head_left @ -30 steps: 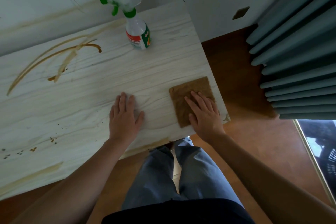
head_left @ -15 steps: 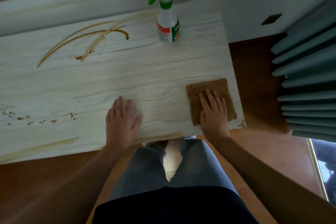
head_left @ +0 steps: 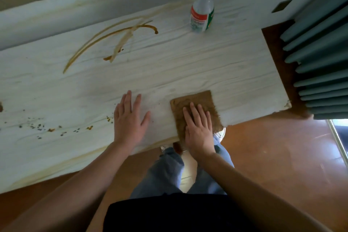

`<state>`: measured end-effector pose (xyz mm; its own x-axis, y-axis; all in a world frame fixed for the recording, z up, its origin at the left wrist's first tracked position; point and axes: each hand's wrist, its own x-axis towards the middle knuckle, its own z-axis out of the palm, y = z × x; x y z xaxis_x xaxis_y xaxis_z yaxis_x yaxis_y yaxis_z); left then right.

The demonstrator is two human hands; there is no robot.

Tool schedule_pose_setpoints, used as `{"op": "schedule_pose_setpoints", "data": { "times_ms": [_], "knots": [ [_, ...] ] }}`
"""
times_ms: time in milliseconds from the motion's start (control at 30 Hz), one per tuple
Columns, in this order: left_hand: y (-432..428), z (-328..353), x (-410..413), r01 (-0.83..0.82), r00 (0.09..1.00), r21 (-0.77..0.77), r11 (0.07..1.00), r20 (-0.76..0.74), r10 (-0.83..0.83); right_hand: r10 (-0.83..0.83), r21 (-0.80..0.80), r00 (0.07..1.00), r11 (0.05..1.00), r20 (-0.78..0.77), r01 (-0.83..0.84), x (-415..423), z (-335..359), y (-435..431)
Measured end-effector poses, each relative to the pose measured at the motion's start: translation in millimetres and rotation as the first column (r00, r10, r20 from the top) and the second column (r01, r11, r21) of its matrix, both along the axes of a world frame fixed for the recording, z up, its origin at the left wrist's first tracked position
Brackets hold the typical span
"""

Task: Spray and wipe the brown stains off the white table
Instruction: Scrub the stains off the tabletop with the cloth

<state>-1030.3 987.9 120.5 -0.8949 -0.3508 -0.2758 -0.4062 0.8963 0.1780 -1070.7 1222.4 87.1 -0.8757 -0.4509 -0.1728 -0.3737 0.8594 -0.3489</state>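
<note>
Pressing flat with straight fingers, the right hand point(head_left: 197, 128) rests on a brown cloth point(head_left: 192, 100) at the bench's point(head_left: 207, 62) near edge, the cloth's long axis running roughly 12 to 6 o'clock. At 9 o'clock of it the left hand point(head_left: 130, 118) lies open on bare wood. At 12 o'clock stands a spray bottle point(head_left: 201, 13), nozzle toward 9, with an unreadable red and green label. Brown streaks point(head_left: 154, 29) curve at 10 o'clock and brown specks point(head_left: 50, 129) lie at 9.

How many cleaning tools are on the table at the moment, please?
2. The spray bottle stands upright, untouched, at the far edge of the table; the brown cloth lies flat at the near edge under the right hand. Nothing seems hidden.
</note>
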Motion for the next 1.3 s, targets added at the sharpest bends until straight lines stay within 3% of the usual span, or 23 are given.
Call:
{"op": "schedule_pose_setpoints", "data": {
  "times_ms": [133, 267, 433, 533, 733, 900, 1133, 1300],
  "knots": [
    [-31, -4, 13, 0.042, 0.999, 0.014, 0.999, 0.017, -0.042, 0.119, 0.025, 0.992, 0.992, 0.042, -0.12, 34, 1, -48],
    [-42, -11, 23, 0.117, 0.992, -0.001, 0.993, 0.044, -0.117, 0.201, 0.011, 0.979, 0.979, 0.039, -0.202, 21, 0, -30],
    [-44, -16, 24, 0.104, 0.994, 0.003, 0.995, 0.016, -0.104, 0.054, 0.085, 0.998, 0.995, 0.023, -0.055, -17, -2, 15],
    [-44, -20, 25, 0.088, 0.996, 0.003, 0.996, 0.006, -0.088, 0.08, 0.118, 0.996, 0.989, 0.04, -0.084, -45, -1, 17],
    [-44, -26, 29, 0.099, 0.993, -0.022, 0.995, -0.055, -0.1, 0.024, 0.132, 0.999, 0.991, 0.024, -0.027, -79, -7, -56],
    [-47, -27, 30, 0.106, 0.993, -0.013, 0.994, -0.051, -0.106, 0.019, 0.134, 1.0, 0.991, 0.024, -0.022, -44, -3, -111],
    [-46, -22, 27, 0.102, 0.995, 0.011, 0.995, -0.02, -0.102, 0.17, 0.076, 0.985, 0.982, 0.035, -0.173, 24, 5, -47],
    [-48, -23, 28, 0.105, 0.994, 0.025, 0.994, -0.014, -0.105, 0.063, 0.193, 0.998, 0.979, 0.023, -0.066, -18, 5, 27]
  ]
}}
